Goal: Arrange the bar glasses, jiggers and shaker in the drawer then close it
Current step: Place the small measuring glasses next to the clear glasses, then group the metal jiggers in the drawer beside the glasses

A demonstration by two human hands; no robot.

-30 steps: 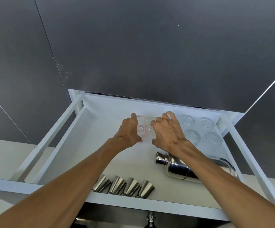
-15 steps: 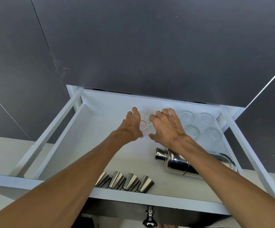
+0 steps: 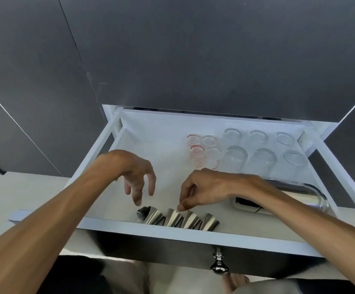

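The white drawer (image 3: 193,232) stands pulled out. At its back sit several small shot glasses with red print (image 3: 203,150) and, to their right, several clear ribbed tumblers (image 3: 261,152). A steel shaker (image 3: 295,195) lies on its side at the right, partly under my right forearm. Several steel jiggers (image 3: 178,217) lie in a row against the front wall. My left hand (image 3: 136,179) hovers open above the left end of the jiggers. My right hand (image 3: 202,189) has its fingers curled, thumb tip touching a middle jigger.
Dark cabinet fronts (image 3: 193,49) rise above and beside the drawer. The drawer's dark front carries a chrome knob (image 3: 219,266). A pale counter (image 3: 23,192) runs on the left. The left half of the drawer floor (image 3: 151,141) is bare.
Both hands have let go of the shot glasses at the back and drawn toward me, down to the jiggers at the front. The view has tilted down, showing the knob.
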